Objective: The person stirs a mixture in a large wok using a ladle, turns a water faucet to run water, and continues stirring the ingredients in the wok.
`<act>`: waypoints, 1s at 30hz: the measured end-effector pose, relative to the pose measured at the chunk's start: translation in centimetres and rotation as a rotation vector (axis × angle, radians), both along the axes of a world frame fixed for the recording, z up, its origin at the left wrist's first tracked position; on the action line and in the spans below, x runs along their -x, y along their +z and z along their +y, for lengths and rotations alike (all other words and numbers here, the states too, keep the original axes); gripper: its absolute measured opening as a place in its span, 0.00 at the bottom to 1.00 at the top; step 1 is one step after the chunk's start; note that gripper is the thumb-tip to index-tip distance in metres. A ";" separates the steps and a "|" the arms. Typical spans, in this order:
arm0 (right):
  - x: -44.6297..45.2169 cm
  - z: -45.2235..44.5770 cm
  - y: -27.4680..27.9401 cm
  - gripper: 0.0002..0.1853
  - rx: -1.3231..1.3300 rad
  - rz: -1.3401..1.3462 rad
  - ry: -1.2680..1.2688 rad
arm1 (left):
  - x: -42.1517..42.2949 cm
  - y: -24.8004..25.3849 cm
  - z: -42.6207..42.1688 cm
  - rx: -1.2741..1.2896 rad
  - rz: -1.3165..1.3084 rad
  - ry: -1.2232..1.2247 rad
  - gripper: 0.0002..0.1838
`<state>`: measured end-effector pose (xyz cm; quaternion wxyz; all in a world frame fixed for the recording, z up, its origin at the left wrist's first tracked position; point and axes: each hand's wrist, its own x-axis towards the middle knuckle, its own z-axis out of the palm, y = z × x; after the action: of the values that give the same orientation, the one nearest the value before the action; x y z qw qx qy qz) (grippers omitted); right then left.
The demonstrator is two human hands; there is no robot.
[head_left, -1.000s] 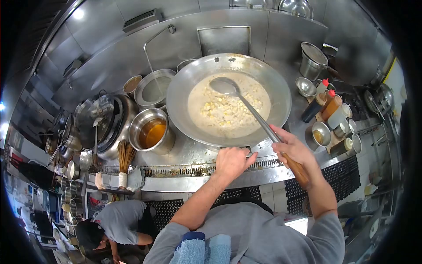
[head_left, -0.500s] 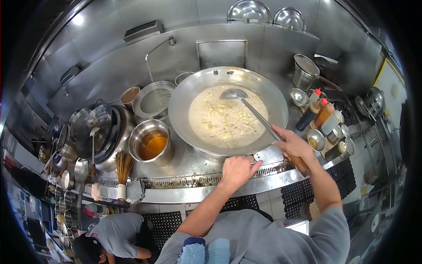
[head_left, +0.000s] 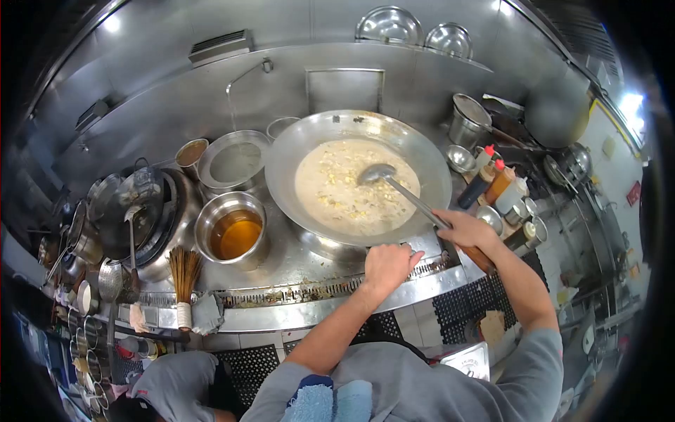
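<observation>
A wide metal wok (head_left: 281, 176) holds a creamy, pale soup (head_left: 330, 190) with small yellowish pieces in it. My right hand (head_left: 467, 232) is closed round the wooden-ended handle of a long ladle (head_left: 415, 200), whose bowl dips into the soup right of centre. Close by the wok's near rim is my left hand (head_left: 389, 267), its fingers curled and thumb sticking out to the right. The fingertips are hidden, so I cannot tell what they grip, if anything.
Left of the wok stand a pot of amber liquid (head_left: 235, 235), a strainer over a pot (head_left: 235, 162) and a bamboo brush (head_left: 184, 281). Sauce bottles (head_left: 499, 184) line the right side. A co-worker in a grey shirt (head_left: 176, 383) bends at lower left.
The ladle's bowl has moved through the soup toward me, from the far side nearer the middle. My left hand stays by the near rim. The camera view has shifted slightly.
</observation>
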<state>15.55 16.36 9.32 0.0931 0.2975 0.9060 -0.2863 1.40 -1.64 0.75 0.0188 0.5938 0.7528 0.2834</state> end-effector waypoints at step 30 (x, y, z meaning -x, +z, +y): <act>-26.8 -20.7 -32.0 0.21 0.586 0.548 -0.758 | -1.0 0.4 0.3 0.102 0.167 0.120 0.24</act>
<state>42.35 -4.37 -22.64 -0.1769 0.4790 0.6090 -0.6070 2.40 -1.32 1.19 -0.0309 0.5675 0.7994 0.1948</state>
